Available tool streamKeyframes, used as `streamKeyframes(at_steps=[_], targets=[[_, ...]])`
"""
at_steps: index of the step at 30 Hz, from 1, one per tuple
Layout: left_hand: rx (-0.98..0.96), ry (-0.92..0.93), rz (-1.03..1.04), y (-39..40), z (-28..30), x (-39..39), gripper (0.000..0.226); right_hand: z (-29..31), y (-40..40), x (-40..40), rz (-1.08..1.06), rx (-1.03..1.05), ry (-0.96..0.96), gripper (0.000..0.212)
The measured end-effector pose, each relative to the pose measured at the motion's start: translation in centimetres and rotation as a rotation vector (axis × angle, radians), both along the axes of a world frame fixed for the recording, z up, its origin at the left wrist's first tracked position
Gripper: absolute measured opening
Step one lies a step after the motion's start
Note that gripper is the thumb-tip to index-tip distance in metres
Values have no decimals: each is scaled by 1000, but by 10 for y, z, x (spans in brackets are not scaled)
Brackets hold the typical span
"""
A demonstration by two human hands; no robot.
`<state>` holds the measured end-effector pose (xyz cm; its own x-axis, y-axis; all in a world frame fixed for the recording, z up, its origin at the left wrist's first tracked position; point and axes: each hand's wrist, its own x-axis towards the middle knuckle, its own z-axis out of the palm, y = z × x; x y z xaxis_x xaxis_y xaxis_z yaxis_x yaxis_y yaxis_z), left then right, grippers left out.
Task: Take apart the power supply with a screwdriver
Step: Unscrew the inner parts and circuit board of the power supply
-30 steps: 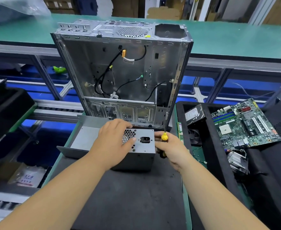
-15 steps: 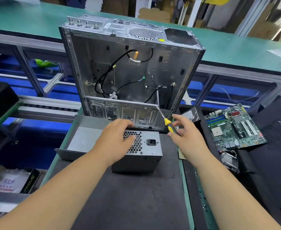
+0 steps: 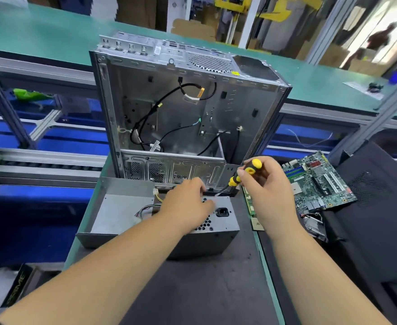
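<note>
The power supply (image 3: pixel 218 221) sits in front of you on the dark mat (image 3: pixel 192 289), its grille and socket face turned up, just near of the stripped computer case (image 3: pixel 181 109) that stands upright with its open side toward you. Your left hand (image 3: pixel 188 205) lies on top of the power supply over the honeycomb grille, palm down; the fingertips are blurred, so you cannot tell whether they are flat or pinching something small. Your right hand (image 3: pixel 265 191) is clenched around the yellow-and-black screwdriver (image 3: pixel 244 172), gripping its handle near the far right corner of the power supply. The shaft slants down and to the left, and its tip points at the far edge of the top face, close to your left fingertips; whether it touches metal is not clear.

Left of the power supply, touching it, lies a grey sheet-metal cover (image 3: pixel 122 207) with a bundle of wires (image 3: pixel 145 209) on it. To the right, a green motherboard (image 3: pixel 317 181) rests in a black tray (image 3: pixel 368 219), and a narrow green circuit strip (image 3: pixel 249 205) lies between the mat and that tray.
</note>
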<state>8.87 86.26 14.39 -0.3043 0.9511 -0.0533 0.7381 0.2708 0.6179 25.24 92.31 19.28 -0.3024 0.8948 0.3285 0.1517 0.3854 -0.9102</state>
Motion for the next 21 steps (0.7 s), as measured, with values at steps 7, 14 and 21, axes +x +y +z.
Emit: streamKeyframes(at_steps=[7,14,21], targets=[[104,125,-35,-6,-14,1,44,5,-15,-23,3,121,-100,9],[134,62,-47,-6,-16,-3,38,10,-22,-26,-40,193,-215,12],[152,74,-62,-6,-16,-3,35,7,-25,-23,-46,201,-223,14]])
